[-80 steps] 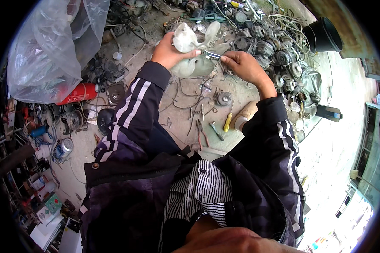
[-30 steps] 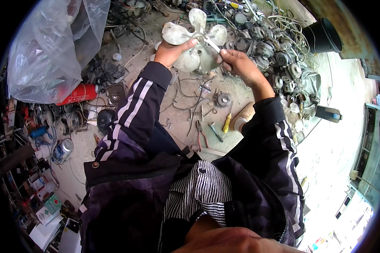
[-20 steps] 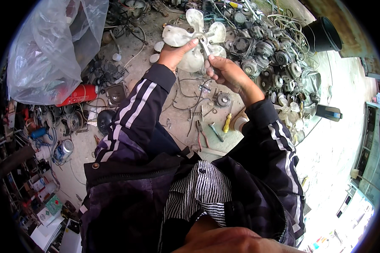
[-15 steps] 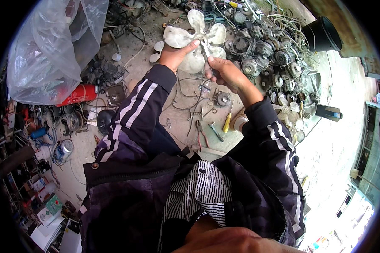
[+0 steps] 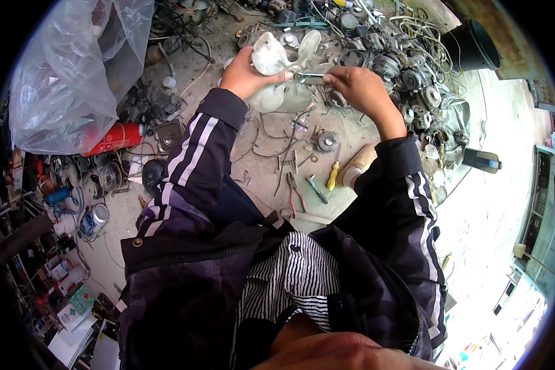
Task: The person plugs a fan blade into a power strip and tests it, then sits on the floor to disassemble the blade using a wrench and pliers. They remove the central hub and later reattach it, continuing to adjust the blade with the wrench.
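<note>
My left hand (image 5: 246, 75) is closed around a dusty white plastic fan blade (image 5: 269, 57), its thumb lying near the hub. The several-lobed blade is tilted so some lobes point up and others hang below the hand. In my right hand (image 5: 361, 91), thumb and fingers pinch a flat metal wrench (image 5: 311, 78), whose far end meets the blade's hub. On the floor below are a small round motor part (image 5: 325, 142), red-handled pliers (image 5: 297, 196), a teal-handled tool (image 5: 316, 190) and a yellow-handled screwdriver (image 5: 332, 177).
A heap of old motors (image 5: 385, 68) and cables spreads at the far right beside a black bucket (image 5: 472, 46). At left stand a large clear plastic bag (image 5: 68, 80) and a red cylinder (image 5: 114, 139). Thin wires (image 5: 268, 148) trail across the concrete.
The fan blade has tipped from facing me to a steep angle. My right hand has swung up and right, turning the wrench from upright to nearly level.
</note>
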`<state>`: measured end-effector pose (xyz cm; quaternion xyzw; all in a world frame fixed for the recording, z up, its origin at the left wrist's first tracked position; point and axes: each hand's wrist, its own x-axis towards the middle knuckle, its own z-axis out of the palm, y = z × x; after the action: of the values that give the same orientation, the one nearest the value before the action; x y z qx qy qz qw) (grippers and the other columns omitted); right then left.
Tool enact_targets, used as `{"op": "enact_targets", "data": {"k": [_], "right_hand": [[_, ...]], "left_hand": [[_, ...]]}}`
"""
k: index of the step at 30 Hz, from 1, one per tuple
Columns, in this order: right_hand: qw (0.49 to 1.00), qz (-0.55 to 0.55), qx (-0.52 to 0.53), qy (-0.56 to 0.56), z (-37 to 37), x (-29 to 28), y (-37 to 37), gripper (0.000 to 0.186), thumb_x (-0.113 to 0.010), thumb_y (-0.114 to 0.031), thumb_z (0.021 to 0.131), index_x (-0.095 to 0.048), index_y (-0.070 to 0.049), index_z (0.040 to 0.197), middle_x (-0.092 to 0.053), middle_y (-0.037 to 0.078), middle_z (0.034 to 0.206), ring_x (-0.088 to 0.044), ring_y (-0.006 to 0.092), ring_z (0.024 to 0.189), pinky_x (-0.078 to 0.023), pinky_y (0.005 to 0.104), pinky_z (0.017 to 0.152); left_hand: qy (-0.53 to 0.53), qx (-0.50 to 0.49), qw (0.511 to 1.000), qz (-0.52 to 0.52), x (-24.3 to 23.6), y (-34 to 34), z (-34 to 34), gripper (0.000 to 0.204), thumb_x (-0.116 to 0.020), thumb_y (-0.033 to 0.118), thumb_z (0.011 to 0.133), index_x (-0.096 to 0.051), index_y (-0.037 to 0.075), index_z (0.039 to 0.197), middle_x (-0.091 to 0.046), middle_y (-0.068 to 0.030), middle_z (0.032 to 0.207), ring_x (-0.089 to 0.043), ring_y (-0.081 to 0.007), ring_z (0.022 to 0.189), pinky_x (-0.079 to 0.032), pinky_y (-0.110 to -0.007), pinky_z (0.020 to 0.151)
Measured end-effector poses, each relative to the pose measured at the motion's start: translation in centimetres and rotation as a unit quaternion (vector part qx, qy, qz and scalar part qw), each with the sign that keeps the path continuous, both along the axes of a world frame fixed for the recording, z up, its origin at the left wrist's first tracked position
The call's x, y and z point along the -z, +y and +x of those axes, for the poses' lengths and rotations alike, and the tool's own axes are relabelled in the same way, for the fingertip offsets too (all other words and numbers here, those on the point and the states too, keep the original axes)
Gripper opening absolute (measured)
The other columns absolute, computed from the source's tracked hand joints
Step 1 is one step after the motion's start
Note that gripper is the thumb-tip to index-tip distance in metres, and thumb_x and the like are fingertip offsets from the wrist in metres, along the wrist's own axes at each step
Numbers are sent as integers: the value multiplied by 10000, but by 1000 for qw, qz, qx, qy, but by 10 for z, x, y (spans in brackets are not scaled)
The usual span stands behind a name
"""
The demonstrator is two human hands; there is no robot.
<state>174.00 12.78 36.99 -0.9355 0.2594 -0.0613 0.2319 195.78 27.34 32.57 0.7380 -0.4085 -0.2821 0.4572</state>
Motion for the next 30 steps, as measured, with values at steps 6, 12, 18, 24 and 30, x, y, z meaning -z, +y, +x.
{"op": "enact_targets", "data": {"k": [6, 12, 18, 24, 30], "right_hand": [[945, 316, 27, -75, 2, 18, -10, 331, -516, -357, 938, -663, -68, 868, -591, 17, 637, -539, 147, 560, -430, 287, 548], [791, 602, 61, -93, 12, 22, 17, 294, -443, -350, 984, -606, -127, 883, -466, -95, 642, -302, 11, 521, -226, 167, 474], [764, 620, 99, -148, 17, 27, 31, 300, -438, -317, 988, -605, -96, 872, -506, -73, 655, -357, 31, 538, -289, 179, 495], [741, 649, 97, -142, 20, 28, 36, 285, -442, -320, 987, -598, -99, 898, -504, -71, 663, -344, 33, 556, -275, 174, 491], [722, 670, 104, -142, 20, 23, 38, 269, -440, -328, 986, -578, -110, 910, -501, -69, 680, -351, 26, 564, -249, 170, 474]], "left_hand": [[158, -25, 986, -53, -9, -7, -10, 604, -844, 300, 669, -584, -12, 1115, -647, -101, 1058, -613, -181, 977, -474, -307, 870], [268, -87, 957, -64, -7, -8, -13, 580, -822, 272, 706, -571, 9, 1158, -629, -81, 1105, -596, -174, 1004, -478, -307, 863], [323, -115, 937, -63, -12, -8, -18, 579, -813, 265, 717, -559, 18, 1175, -620, -75, 1124, -593, -173, 1007, -479, -317, 873], [323, -123, 935, -83, -5, -10, -17, 567, -815, 265, 716, -570, 17, 1163, -627, -68, 1110, -595, -170, 993, -477, -306, 861], [310, -136, 936, -94, -7, -13, -23, 534, -816, 242, 715, -583, 15, 1139, -632, -71, 1095, -594, -163, 982, -471, -303, 859]]}}
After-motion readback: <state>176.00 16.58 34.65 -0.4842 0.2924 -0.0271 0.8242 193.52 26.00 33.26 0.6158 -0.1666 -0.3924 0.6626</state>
